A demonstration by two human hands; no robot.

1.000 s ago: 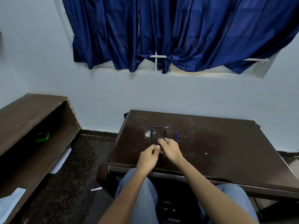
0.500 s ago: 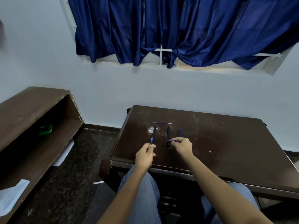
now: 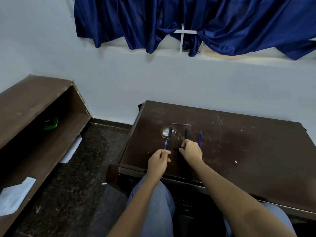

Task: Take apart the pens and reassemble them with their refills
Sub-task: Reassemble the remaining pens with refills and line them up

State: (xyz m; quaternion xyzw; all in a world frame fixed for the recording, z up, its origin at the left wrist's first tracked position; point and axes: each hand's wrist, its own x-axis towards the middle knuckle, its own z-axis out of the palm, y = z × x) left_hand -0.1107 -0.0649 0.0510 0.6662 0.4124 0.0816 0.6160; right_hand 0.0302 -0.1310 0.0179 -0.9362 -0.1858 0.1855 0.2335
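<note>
A small pale-walled room with dark wooden furniture and a curtained window.

A deep blue curtain (image 3: 196, 19) hung in folds across the top of the frame, a white window bar (image 3: 182, 38) showing through a gap above a lit sill. The wall (image 3: 136, 79) below was pale blue-grey. A scuffed dark brown table (image 3: 248, 151) filled the lower right; a brown open shelf unit (image 3: 34, 106) ran along the left, over a dark speckled floor (image 3: 82, 177).

The left hand (image 3: 158, 159) is covering the lower end of the blue pen part (image 3: 165, 145). The right hand (image 3: 191, 151) is hiding most of a dark piece (image 3: 179, 148); its identity is remaining too small to tell.
</note>
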